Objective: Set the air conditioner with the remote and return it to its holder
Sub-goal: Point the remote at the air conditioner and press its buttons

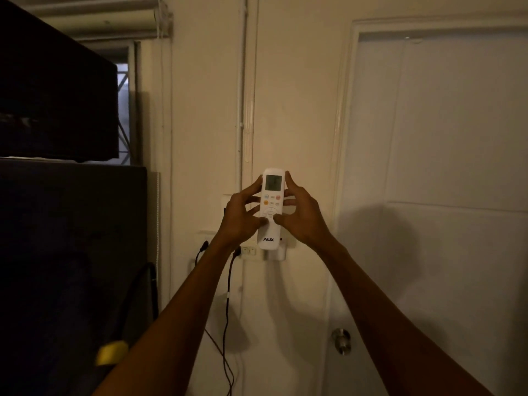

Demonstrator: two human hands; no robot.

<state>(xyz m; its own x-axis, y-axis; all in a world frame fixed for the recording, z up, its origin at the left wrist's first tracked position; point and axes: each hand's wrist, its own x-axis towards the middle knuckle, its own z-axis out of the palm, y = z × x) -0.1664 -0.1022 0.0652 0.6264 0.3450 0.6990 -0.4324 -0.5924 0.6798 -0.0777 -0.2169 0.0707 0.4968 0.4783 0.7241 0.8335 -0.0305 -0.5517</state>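
Remote [271, 208] stands upright between my palms, long axis vertical, screen up, held against the wall. My left hand [239, 217] and right hand [300, 215] clasp its sides equally close; the holder [275, 254] sits just below its bottom end.

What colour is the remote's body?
White, with black AUX lettering near its bottom; the remote shows clearly in the head view.

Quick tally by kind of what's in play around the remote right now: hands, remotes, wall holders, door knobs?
Hands: 2, left hand and right hand, both gripping the remote
Remotes: 1, white remote
Wall holders: 1, holder just below the remote
Door knobs: 1, door knob
Total: 5
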